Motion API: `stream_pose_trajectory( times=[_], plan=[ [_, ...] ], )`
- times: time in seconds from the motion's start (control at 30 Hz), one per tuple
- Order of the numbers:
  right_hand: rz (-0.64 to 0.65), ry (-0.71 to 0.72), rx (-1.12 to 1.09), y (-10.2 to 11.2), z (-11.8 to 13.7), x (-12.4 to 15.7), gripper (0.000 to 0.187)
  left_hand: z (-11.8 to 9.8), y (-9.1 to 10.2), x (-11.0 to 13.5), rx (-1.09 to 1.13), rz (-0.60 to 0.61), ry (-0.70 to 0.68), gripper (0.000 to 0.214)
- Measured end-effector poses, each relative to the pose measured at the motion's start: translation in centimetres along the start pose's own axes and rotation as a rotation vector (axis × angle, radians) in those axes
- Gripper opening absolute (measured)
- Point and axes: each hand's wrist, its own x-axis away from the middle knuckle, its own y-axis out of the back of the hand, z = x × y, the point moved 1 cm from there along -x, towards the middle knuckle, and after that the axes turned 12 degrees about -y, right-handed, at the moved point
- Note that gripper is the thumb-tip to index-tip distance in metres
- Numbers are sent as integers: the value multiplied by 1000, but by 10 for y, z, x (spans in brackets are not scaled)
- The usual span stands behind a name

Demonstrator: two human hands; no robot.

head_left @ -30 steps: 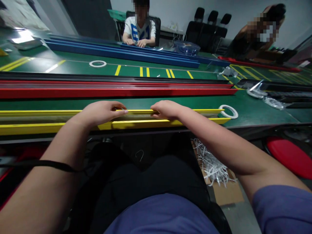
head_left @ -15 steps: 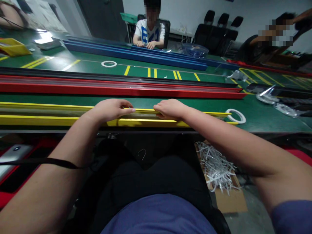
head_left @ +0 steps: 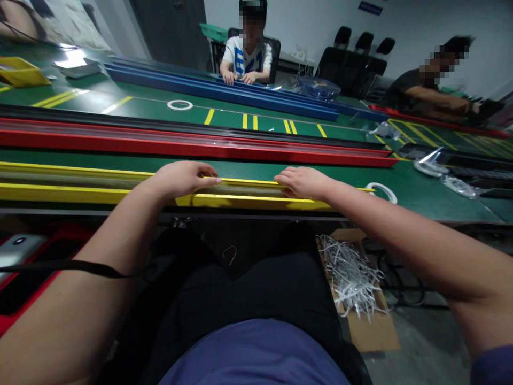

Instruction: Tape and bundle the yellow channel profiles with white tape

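A long yellow channel-shaped strip (head_left: 244,201) lies along the front edge of the green table, with a pale groove down its length. My left hand (head_left: 180,179) is curled over its far rim, thumb stretched along the groove and the other fingertips mostly hidden. Further right, my right hand (head_left: 306,182) rests with bent fingers on the same strip, the tips reaching into the groove. A gap separates the two hands. Past my right wrist, a white ring (head_left: 387,192) lies near the strip's right end. Whether anything small is under my fingers cannot be seen.
Behind the yellow strip lie a red strip (head_left: 240,148) and black strips (head_left: 224,128). Blue strips (head_left: 232,96) lie farther back, before a seated person (head_left: 246,59). Another white ring (head_left: 179,105) is on the table. Below, a cardboard box (head_left: 374,331) holds white scraps.
My right hand has slid a short way to the right along the yellow strip. My left hand stays in place. The person at far right has lowered an arm.
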Motion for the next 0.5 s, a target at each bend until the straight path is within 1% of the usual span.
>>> stream_pose_trajectory(
  times=[0.17,0.27,0.43,0.5],
  plan=[
    [9,-10,20,-8,-17,21,47,3,-2,-2,18,-11,-11,75],
    [47,-36,9,-10,-24,30,49,4,-3,-3,19,-20,-13,75],
    [128,-99,-12,-9,-32,44,46,3,-2,-1,17,-28,-18,76],
    [154,-131,-12,-9,-35,50,49,2,-2,0,15,-30,-17,75]
  ],
)
